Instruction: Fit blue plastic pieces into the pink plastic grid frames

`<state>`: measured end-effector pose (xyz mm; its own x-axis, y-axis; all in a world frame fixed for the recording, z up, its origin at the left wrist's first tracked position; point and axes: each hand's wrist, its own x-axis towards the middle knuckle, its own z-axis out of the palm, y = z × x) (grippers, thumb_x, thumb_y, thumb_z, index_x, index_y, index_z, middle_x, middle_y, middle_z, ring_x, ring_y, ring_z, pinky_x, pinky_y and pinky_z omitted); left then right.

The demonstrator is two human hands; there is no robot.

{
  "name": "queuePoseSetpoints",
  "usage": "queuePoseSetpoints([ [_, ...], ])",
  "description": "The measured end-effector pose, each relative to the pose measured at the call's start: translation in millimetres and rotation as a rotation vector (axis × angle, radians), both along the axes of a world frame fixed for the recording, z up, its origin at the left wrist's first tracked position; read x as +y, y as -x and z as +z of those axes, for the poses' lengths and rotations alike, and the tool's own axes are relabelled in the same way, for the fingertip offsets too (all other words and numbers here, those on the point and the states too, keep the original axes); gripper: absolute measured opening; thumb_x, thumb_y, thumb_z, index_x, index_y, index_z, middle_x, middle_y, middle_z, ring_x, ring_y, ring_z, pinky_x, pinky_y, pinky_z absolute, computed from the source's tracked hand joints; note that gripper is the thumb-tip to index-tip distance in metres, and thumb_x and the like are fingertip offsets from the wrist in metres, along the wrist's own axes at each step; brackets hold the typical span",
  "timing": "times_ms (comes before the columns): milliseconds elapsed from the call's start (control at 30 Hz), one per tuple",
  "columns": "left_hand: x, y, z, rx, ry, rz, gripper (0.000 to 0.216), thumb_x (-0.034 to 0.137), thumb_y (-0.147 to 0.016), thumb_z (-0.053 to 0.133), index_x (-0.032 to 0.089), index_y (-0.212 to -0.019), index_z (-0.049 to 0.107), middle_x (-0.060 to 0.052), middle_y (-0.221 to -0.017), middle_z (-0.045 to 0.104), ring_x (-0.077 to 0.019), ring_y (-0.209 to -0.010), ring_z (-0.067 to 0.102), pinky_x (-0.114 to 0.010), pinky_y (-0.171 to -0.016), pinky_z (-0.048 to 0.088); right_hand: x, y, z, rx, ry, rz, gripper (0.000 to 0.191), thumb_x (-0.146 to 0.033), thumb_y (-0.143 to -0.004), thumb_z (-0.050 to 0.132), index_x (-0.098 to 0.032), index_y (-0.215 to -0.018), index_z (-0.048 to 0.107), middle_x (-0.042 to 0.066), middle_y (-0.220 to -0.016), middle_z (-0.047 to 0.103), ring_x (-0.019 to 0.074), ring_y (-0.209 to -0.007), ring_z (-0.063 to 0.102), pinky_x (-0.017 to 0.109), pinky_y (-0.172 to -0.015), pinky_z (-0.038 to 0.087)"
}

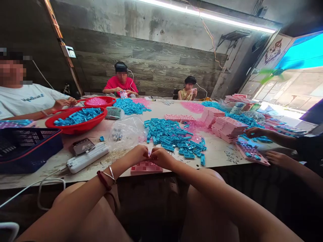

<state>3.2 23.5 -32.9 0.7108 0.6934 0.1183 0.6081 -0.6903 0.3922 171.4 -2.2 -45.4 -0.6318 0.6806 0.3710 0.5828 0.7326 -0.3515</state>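
My left hand (139,154) and my right hand (162,157) meet above a pink tray (146,168) with square recesses, at the table's front edge. The fingers of both are pinched together, tip to tip. Whatever lies between them is too small to make out. Just beyond my hands spreads a heap of blue plastic pieces (166,132), shaped like small open troughs. To its left rests a clear plastic bag (128,129) with small silvery parts inside.
Stacks of pink trays (228,127) stand to the right, near a co-worker's hands (254,132) and a partly filled tray (252,154). At left are a red basin (75,127) of blue pieces, a navy basket (30,151) and a white power strip (88,158). Other people sit across the table.
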Motion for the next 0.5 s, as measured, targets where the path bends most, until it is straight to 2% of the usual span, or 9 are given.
queuePoseSetpoints([
  [233,5.4,0.0,2.0,0.05,0.059,-0.037,0.015,0.016,-0.069,0.059,0.012,-0.057,0.067,-0.001,-0.064,0.06,-0.0084,-0.058,0.051,-0.017,-0.055,0.036,7.8,2.5,5.2,-0.084,-0.017,0.047,0.013,-0.006,-0.066,0.06,-0.014,-0.06,0.069,0.003,-0.063,0.059,0.0078,-0.054,0.049,0.018,-0.051,0.035],
  [500,1.3,2.9,5.0,0.007,0.092,-0.037,0.013,0.016,-0.069,0.056,0.012,-0.065,0.068,-0.001,-0.065,0.063,-0.0094,-0.059,0.05,-0.017,-0.057,0.036,14.2,9.6,20.8,-0.245,0.029,0.057,0.01,-0.009,-0.064,0.063,-0.013,-0.062,0.071,0.004,-0.058,0.063,0.009,-0.052,0.05,0.019,-0.052,0.034],
])
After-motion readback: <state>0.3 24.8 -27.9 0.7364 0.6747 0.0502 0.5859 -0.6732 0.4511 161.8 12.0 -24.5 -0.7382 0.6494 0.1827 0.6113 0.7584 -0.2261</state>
